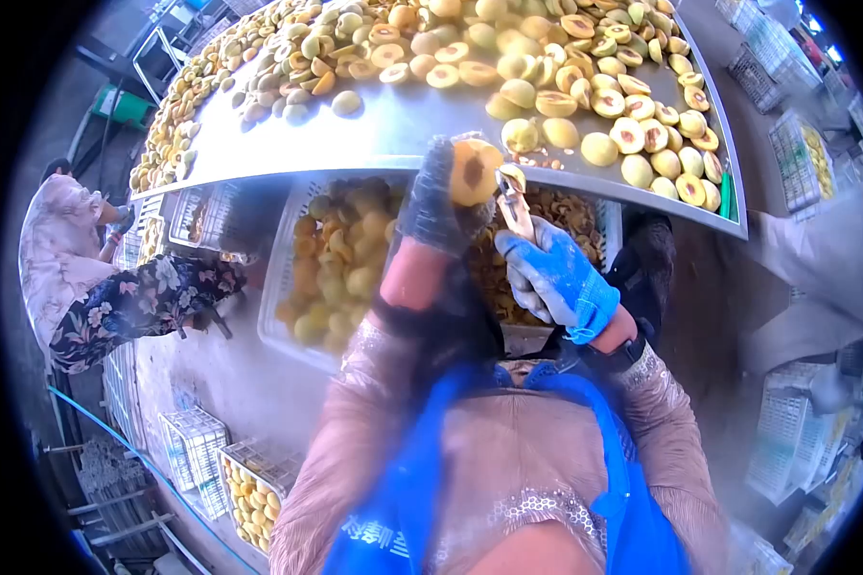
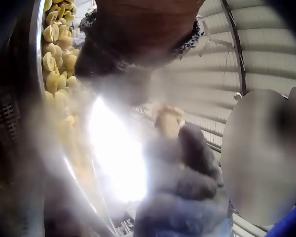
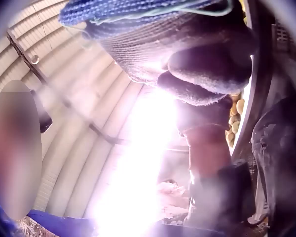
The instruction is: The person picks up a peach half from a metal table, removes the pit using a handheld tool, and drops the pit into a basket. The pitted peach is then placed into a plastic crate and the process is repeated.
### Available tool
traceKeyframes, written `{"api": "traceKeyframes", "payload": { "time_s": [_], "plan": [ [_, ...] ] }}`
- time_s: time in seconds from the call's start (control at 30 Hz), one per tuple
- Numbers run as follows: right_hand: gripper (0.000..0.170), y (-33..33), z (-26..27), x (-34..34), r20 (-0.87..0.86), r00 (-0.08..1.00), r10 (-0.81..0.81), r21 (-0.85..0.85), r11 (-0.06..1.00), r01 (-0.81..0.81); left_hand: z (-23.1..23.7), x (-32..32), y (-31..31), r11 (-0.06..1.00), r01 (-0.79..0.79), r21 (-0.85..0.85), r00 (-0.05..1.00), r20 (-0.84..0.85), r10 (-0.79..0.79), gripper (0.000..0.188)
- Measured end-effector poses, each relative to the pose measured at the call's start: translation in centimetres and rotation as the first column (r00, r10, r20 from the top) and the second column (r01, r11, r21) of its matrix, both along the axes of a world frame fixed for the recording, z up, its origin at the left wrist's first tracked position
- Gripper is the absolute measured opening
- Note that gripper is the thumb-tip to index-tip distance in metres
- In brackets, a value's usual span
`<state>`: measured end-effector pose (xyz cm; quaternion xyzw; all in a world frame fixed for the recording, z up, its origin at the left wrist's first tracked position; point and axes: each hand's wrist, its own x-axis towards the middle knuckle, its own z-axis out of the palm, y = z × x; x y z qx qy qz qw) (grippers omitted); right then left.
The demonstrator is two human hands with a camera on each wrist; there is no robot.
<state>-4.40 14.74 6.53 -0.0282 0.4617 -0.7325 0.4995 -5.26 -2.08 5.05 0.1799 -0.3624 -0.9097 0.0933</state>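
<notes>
My left hand [image 1: 434, 196], in a dark glove, holds a halved yellow peach [image 1: 472, 172] over the table's near edge. A brown hollow shows in its cut face. My right hand [image 1: 558, 273], in a blue-and-grey glove, grips a small tool with a pale handle [image 1: 516, 213] and a metal head. A bit of yellow flesh sits at the tool's tip, right beside the peach. In the right wrist view the right glove [image 3: 182, 64] shows curled fingers, but the tool is hidden. Glare blurs the left wrist view.
Many peach halves [image 1: 633, 134] lie on the metal table [image 1: 307, 144]. Below its edge stand a white crate [image 1: 280, 287] of peaches and another of brown scraps [image 1: 571, 225]. Another person [image 1: 67, 230] is at the left. More crates [image 1: 194, 450] stand on the floor.
</notes>
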Motion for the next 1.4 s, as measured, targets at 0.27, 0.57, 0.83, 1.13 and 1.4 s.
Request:
{"api": "traceKeyframes", "payload": {
  "time_s": [0.27, 0.57, 0.83, 1.13, 1.4],
  "plan": [
    [0.015, -0.6, -2.2, 1.2, -0.548, 0.837, -0.002, 0.137, 0.986, 0.092, -1.3, 2.0, 1.1, 0.215, -0.220, -0.951, 0.971, -0.236, -0.050, 0.021],
    [0.020, 0.2, -4.1, 1.8, -0.788, 0.616, -0.006, 0.119, 0.980, 0.162, -0.7, 2.9, 3.8, 0.275, -0.143, -0.951, 0.989, -0.129, 0.070, 0.019],
    [0.035, 0.1, -4.1, 3.9, -0.967, 0.247, 0.067, 0.169, 0.893, 0.417, -1.6, 2.7, 3.8, -0.400, -0.554, -0.730, 0.823, -0.553, -0.131, 0.030],
    [0.037, 1.1, -5.0, 4.5, -0.681, 0.707, -0.193, 0.091, 0.935, 0.343, 1.3, 3.3, 6.9, -0.317, -0.501, -0.806, 0.850, -0.526, -0.006, 0.031],
    [0.041, 0.8, -9.1, 4.5, 0.569, 0.465, 0.678, -0.689, 0.084, 0.720, -0.4, 3.1, 4.8, -0.355, -0.538, -0.764, 0.842, -0.500, -0.201, 0.033]
  ]
}}
